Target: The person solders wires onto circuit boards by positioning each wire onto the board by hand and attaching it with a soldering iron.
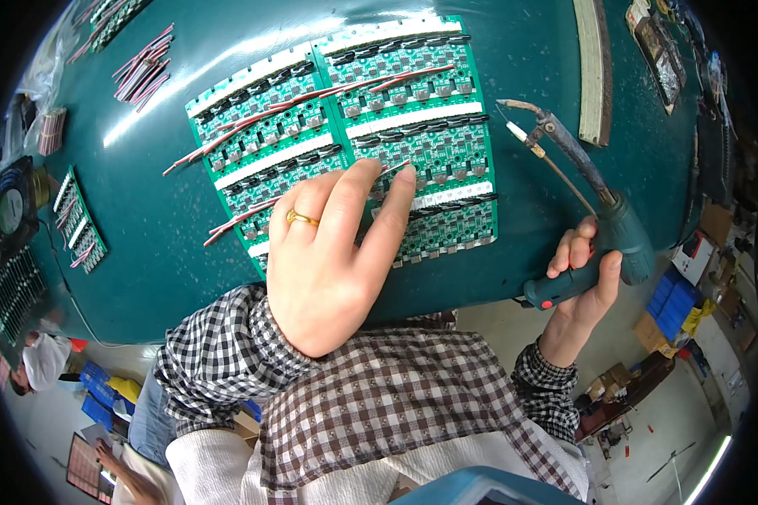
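Note:
My left hand, with a gold ring, rests fingers-down on a green panel of small circuit boards and pinches a red and black wire pair at the fingertips. A second green panel lies beside it on the left, with more red and black wire pairs sticking out to the left. My right hand grips the teal handle of a soldering gun. Its metal tip points up and left, lifted off the boards, to the right of the panels.
The dark green table carries loose wire bundles at the upper left, a smaller green board at the left and a long grey strip at the upper right. Blue boxes and another person sit on the floor below.

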Available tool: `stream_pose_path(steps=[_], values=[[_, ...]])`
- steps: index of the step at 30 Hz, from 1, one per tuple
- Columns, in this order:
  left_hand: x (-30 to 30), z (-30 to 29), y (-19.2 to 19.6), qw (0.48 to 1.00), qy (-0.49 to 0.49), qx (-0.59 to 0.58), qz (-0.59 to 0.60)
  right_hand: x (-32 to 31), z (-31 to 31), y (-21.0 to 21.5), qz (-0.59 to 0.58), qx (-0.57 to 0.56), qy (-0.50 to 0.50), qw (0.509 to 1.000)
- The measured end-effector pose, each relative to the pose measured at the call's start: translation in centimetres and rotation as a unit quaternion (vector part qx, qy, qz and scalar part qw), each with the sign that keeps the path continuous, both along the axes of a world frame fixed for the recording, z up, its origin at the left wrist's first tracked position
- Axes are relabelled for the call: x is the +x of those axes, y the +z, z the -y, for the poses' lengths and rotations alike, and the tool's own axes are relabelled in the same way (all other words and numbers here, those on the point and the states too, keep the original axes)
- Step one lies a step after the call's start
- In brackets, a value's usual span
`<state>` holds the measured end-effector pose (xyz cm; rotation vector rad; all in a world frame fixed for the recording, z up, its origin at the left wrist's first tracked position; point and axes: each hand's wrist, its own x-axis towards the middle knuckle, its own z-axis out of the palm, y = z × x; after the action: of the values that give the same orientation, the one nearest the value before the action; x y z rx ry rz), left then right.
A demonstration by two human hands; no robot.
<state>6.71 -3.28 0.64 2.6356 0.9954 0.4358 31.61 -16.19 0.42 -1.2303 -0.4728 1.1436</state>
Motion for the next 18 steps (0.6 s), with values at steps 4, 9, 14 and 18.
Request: stream_pose_path(steps=[4,9,14,18], values=[[-0.03,-0.16,0.51,0.999,0.007,-0.036,-0.002,0.07,-0.01,-0.12,-0.005,0.010,0.009,1.000],[0.03,-0.31,0.37,0.999,0.006,-0.042,0.002,0.12,-0.06,-0.18,-0.006,0.010,0.016,1.000],[-0.06,-0.41,0.27,0.999,0.003,-0.044,0.010,0.04,-0.05,-0.11,-0.005,0.010,0.016,1.000],[-0.04,-0.63,0.56,0.999,-0.007,-0.041,-0.001,0.00,-0.08,-0.10,-0.004,0.008,0.017,1.000]])
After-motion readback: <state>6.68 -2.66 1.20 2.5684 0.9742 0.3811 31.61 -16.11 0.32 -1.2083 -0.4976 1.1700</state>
